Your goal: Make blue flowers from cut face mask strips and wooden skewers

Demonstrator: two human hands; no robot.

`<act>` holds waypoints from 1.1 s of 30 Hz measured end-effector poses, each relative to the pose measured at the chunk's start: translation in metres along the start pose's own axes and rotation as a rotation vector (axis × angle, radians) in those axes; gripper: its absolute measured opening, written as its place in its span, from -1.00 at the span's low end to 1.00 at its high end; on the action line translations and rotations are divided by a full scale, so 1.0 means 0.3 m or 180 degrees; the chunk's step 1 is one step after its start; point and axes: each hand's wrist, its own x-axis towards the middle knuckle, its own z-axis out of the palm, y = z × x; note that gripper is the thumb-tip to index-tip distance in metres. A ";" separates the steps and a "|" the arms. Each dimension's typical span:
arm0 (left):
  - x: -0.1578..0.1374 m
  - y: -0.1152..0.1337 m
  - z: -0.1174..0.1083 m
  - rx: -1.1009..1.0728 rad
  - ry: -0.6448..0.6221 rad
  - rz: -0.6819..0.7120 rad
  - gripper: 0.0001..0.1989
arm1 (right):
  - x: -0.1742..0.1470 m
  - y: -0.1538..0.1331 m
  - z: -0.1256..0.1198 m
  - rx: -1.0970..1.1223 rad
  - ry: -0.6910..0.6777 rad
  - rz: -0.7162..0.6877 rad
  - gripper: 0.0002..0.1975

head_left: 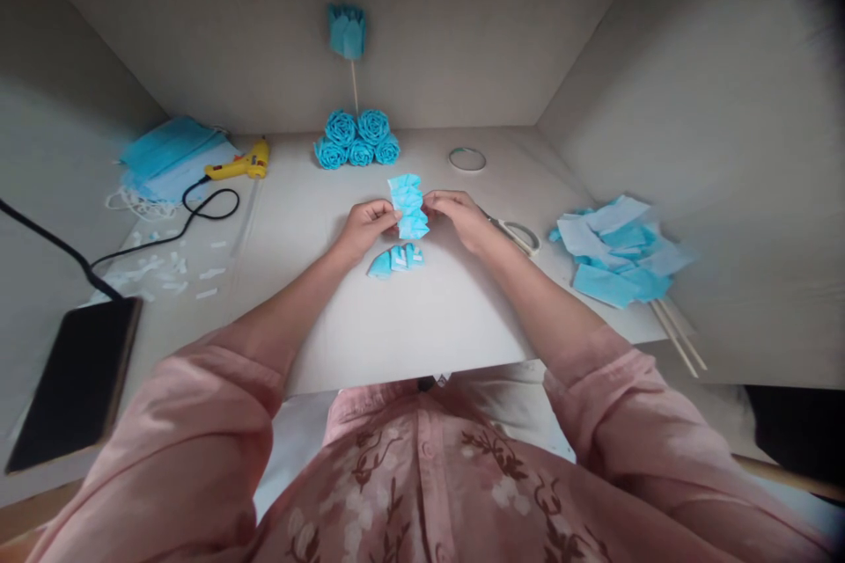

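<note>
Between my hands, above the middle of the table, is a strip of blue folded petals (pixel 409 209) with a zigzag right edge. My left hand (pixel 368 224) pinches its left side, thumb on top. At its right edge, the closed fingers of my right hand (pixel 460 213) grip the strip; the fingertips are partly hidden. Just below, on the table, rest a few loose blue folded petals (pixel 398 259) bearing small white tabs. Scissors (pixel 521 237) with pale handles lie beside my right wrist, their blades partly covered by my hand.
Rolled blue flowers (pixel 360 141) are stacked at the back, with a blue flower on a stick (pixel 347 32) above. A yellow glue gun (pixel 241 163), face masks (pixel 172 154) and white scraps (pixel 165 273) occupy the left. Rightward are a tape ring (pixel 467 160), blue pieces (pixel 620 251) and sticks (pixel 679 336).
</note>
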 end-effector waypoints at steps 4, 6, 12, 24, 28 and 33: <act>0.006 -0.009 0.002 -0.0062 -0.0044 -0.0030 -0.57 | 0.015 0.018 -0.011 0.0156 0.0184 0.0291 -0.53; 0.006 -0.012 0.001 -0.0066 -0.0117 -0.0003 -0.57 | 0.021 0.027 -0.011 0.0144 0.0198 0.0321 -0.42; 0.007 -0.017 -0.002 -0.0043 -0.0228 0.0019 -0.57 | 0.018 0.028 0.000 0.0147 0.0210 0.0254 -0.32; -0.001 0.001 0.002 0.0105 -0.0210 -0.0102 -0.58 | 0.012 0.043 0.010 0.0276 0.0201 0.0154 -0.33; -0.001 0.010 0.008 0.0065 -0.0163 -0.0149 -0.57 | 0.015 0.053 0.003 0.0302 0.0228 0.0120 -0.38; 0.000 0.009 0.012 0.0051 -0.0083 -0.0144 -0.56 | 0.013 0.058 0.000 0.0386 0.0261 0.0163 -0.40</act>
